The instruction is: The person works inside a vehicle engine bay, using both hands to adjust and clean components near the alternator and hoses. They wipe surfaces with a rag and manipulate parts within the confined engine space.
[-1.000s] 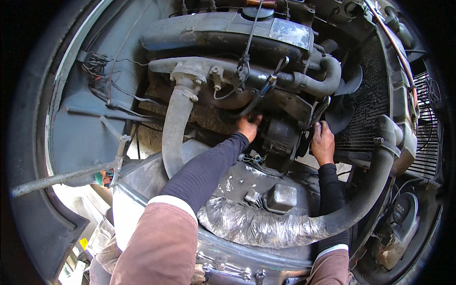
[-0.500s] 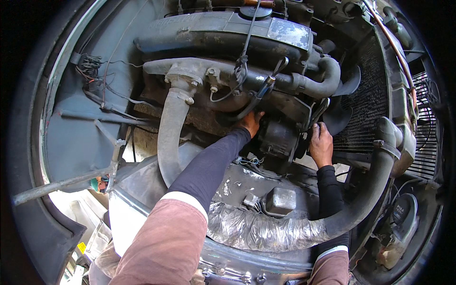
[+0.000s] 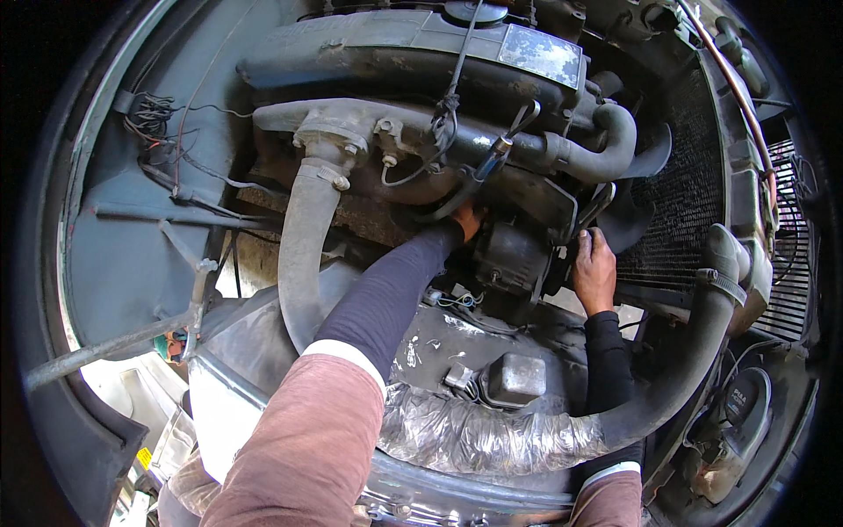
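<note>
Near-black, grimy, blocky unit (image 3: 511, 253) low on engine (image 3: 378, 53), between left hand (image 3: 469, 221) and right hand (image 3: 594, 272); small stud on its near face. Left hand by unit's left end, fingers mostly lost behind dark hose (image 3: 451, 207); cannot tell grip. Right hand's fingers bent near black loop (image 3: 598, 203); cannot tell if clamped on anything. Unit's right end in shadow. Right forearm (image 3: 608, 356) partly covered by large, part silver-wrapped hose (image 3: 492, 435).

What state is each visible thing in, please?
Left hand: partly hidden, beside the alternator
Right hand: fingers bent, grip unclear
Hose: curved, partly wrapped in shiny film
Clamp: fitted around the hose
Wires: bunched, tangled
Cap: in place
Fan: apparently not turning
</note>
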A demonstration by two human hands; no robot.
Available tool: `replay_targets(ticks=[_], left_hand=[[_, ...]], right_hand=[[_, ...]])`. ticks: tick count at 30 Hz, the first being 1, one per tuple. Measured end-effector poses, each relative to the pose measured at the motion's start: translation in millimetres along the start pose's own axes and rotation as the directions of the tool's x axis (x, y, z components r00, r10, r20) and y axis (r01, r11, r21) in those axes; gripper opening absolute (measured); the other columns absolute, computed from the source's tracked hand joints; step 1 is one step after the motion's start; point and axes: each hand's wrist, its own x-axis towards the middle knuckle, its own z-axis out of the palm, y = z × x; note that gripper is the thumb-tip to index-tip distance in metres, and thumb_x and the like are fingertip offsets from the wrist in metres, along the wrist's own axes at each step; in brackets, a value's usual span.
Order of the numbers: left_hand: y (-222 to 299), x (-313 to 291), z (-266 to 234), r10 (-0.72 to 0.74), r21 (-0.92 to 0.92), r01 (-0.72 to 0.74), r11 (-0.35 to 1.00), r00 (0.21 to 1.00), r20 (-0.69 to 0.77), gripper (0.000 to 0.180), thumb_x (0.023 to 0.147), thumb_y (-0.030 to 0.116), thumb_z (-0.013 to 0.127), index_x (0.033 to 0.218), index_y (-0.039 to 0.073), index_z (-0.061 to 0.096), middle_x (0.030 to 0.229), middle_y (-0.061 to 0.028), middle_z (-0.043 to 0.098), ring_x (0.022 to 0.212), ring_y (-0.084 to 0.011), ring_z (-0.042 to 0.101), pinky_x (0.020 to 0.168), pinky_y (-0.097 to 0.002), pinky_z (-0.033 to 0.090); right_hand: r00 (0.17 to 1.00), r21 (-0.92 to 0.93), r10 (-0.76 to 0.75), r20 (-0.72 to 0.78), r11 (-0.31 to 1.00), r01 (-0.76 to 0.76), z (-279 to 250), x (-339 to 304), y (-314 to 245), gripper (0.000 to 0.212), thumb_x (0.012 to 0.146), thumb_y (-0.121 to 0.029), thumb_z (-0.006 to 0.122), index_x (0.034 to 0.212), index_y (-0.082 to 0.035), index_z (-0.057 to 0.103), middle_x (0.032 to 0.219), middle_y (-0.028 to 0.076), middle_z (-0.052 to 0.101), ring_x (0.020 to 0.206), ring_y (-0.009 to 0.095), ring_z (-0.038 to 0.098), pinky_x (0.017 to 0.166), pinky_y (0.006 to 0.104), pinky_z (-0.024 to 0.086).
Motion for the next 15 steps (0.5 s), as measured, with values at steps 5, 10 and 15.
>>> replay_targets(ticks=[5, 10, 15], left_hand=[[73, 11, -24, -0.058, -0.177, 0.080, 0.981, 0.990, 0.130, 0.049, 0.093, 0.040, 0.054, 0.123, 0.002, 0.056, 0.127, -0.0221, 0.056, 0.114, -0.0416, 0.053, 0.098, -0.0479, 0.042], [75, -13, -63, -0.183, -0.228, 0.224, 0.947, 0.965, 0.188, 0.047, 0.094, 0.041, 0.053, 0.125, 0.006, 0.056, 0.125, -0.0226, 0.057, 0.114, -0.0408, 0.054, 0.099, -0.0467, 0.042], [56, -23, -53, -0.016, -0.118, 0.042, 0.992, 0.977, 0.214, 0.050, 0.093, 0.041, 0.054, 0.129, 0.005, 0.055, 0.128, -0.0228, 0.056, 0.115, -0.0395, 0.054, 0.101, -0.0451, 0.042]], right_hand=[[0.997, -0.072, 0.003, -0.075, 0.997, -0.008, -20, 0, 30, 0.027, 0.098, -0.022, 0.046, 0.095, 0.002, 0.056, 0.082, 0.029, 0.060, 0.081, 0.050, 0.056, 0.068, 0.0550, 0.042], [0.999, -0.034, 0.036, -0.029, 0.999, -0.037, -19, -1, 17, 0.027, 0.099, -0.023, 0.046, 0.094, 0.002, 0.055, 0.082, 0.030, 0.060, 0.081, 0.051, 0.056, 0.067, 0.0555, 0.042], [0.998, -0.043, 0.057, -0.010, 0.997, -0.057, -17, 0, 14, 0.027, 0.099, -0.024, 0.045, 0.094, 0.001, 0.054, 0.082, 0.030, 0.060, 0.082, 0.051, 0.056, 0.067, 0.0559, 0.042]])
